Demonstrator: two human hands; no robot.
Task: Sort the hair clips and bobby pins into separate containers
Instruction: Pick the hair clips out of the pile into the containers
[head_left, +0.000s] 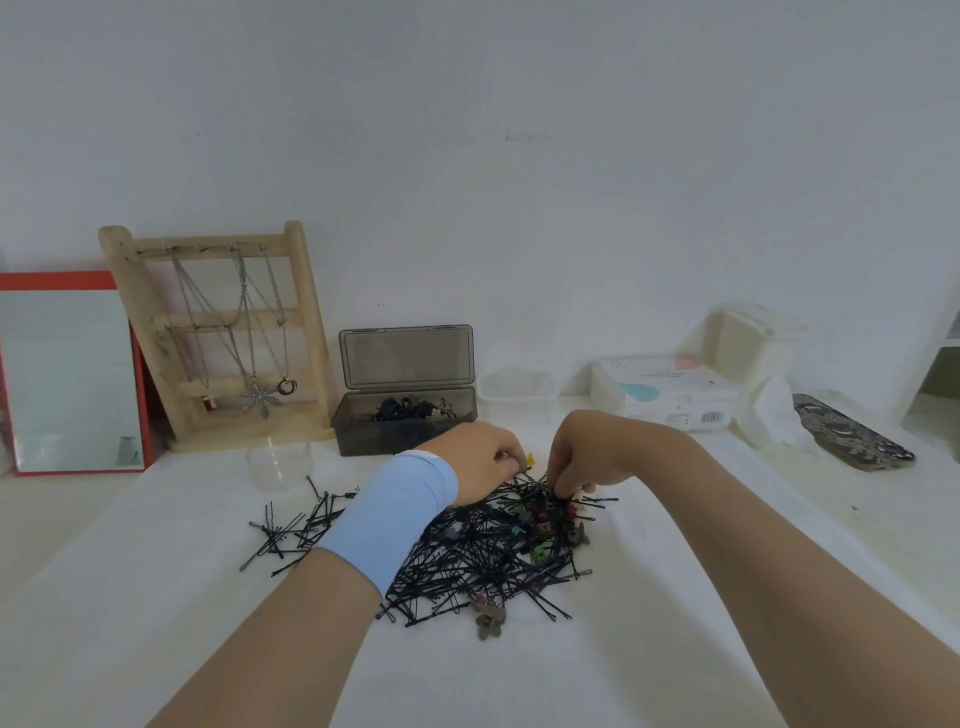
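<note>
Right hand (582, 452): fingers are curling down, tips bunching together at the far right edge of the bobby pin pile (467, 556); cannot tell whether they are pinching a pin or a clip. Left hand (485, 460): fingers are curling likewise into the pile's far edge, just beside a yellow clip (530, 459); their hold is hidden. A light-blue wristband (387, 525) is wrapping the left wrist, and that forearm is covering part of the heap.

Black pins are lying tangled in a heap under and nearer than both hands, with strays trailing off to the left. Small coloured claw clips (540, 543) are sitting mixed among them. An olive flower clip (490, 621) is lying at the near edge.

Beyond the hands: a smoky grey box (405, 418) is standing with its lid up, dark items inside. A clear jar (278, 465) is to its left, a small clear tub (517, 387) to its right. A wooden necklace stand (223, 332) and a red-framed mirror (72, 379) are leaning on the white wall (519, 156). A white tissue pack (670, 395) is sitting far right. All is resting on a white tabletop (156, 597).
</note>
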